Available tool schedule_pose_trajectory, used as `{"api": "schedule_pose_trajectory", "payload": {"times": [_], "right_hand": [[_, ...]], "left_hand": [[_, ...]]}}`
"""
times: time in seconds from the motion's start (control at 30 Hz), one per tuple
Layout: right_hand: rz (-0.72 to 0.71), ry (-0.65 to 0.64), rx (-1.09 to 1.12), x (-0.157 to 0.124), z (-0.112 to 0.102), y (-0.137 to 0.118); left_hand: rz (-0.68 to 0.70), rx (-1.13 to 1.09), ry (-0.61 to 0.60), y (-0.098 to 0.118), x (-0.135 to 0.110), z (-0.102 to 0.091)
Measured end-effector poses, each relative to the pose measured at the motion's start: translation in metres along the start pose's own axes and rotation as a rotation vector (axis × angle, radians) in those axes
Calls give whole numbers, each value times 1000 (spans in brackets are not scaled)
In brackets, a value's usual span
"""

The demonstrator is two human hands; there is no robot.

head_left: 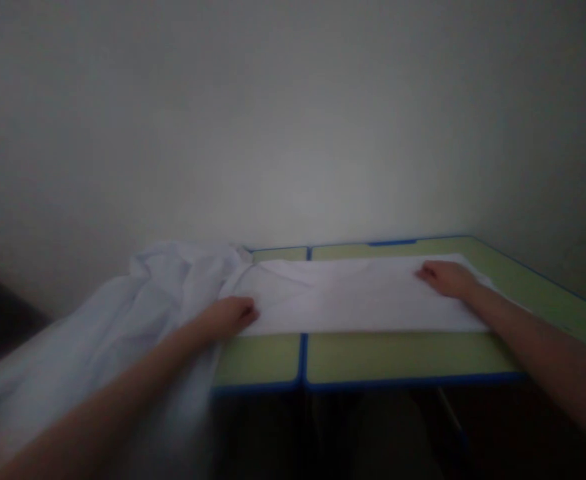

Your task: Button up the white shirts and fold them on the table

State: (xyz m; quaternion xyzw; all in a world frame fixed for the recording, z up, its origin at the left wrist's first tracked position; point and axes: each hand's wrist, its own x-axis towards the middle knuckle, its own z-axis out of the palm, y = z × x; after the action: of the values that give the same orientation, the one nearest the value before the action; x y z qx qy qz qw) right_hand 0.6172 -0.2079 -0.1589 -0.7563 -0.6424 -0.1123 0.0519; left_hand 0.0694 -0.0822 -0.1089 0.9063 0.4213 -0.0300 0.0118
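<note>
A long white cloth (357,293) lies as a flat, folded strip across the green tabletops. Its left part runs into a loose, crumpled heap of the same white fabric (137,320), which hangs over the front edge. My left hand (233,315) is closed on the cloth where the flat strip meets the heap. Toward the strip's right end, my right hand (445,277) is also closed, its fingers pinched at the cloth's surface. The picture is dim and blurred, so the fingertips are hard to make out.
Two green tables (403,357) with blue edges stand side by side, a narrow seam between them. Behind them rises a plain pale wall (313,120). Below the front edge it is dark, with a thin table leg (451,413) faintly visible.
</note>
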Motion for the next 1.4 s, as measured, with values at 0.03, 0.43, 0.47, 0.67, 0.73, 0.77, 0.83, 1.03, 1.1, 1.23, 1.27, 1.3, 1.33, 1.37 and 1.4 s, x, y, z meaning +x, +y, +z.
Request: {"api": "schedule_pose_trajectory", "payload": {"times": [0.03, 0.43, 0.47, 0.67, 0.73, 0.77, 0.83, 1.03, 1.1, 1.23, 1.27, 1.3, 1.33, 1.37, 1.4], "right_hand": [[33, 28, -26, -5, -5, 4], [-494, 83, 247, -31, -14, -198], [-495, 46, 247, -32, -7, -187], [-475, -51, 207, -59, 9, -72], [-425, -53, 186, -72, 10, -36], [-397, -55, 174, -79, 11, -19], [-343, -68, 150, -89, 15, 11], [-247, -79, 156, -104, 28, 61], [-239, -79, 174, -104, 29, 65], [-245, -74, 190, -105, 30, 66], [-248, -75, 190, -105, 30, 67], [-250, -77, 188, -106, 31, 67], [-250, -79, 186, -106, 31, 67], [-245, -79, 184, -107, 32, 68], [-237, -80, 186, -106, 34, 69]], "left_hand": [[28, 30, 47, 9, 0, -2], [625, -41, 69, 147, 52, 30], [624, -26, 59, 142, 54, 33], [632, 3, 44, 119, 48, 31], [626, -1, 42, 116, 45, 29], [620, -5, 43, 114, 45, 29], [607, -14, 46, 110, 44, 29], [553, 9, 56, 91, 39, 35], [523, 13, 64, 83, 34, 35], [445, 33, 64, 68, 22, 35], [423, 40, 64, 64, 18, 35], [402, 46, 65, 60, 15, 35], [383, 49, 66, 56, 12, 36], [368, 49, 67, 53, 10, 36], [356, 47, 66, 50, 8, 37]]}}
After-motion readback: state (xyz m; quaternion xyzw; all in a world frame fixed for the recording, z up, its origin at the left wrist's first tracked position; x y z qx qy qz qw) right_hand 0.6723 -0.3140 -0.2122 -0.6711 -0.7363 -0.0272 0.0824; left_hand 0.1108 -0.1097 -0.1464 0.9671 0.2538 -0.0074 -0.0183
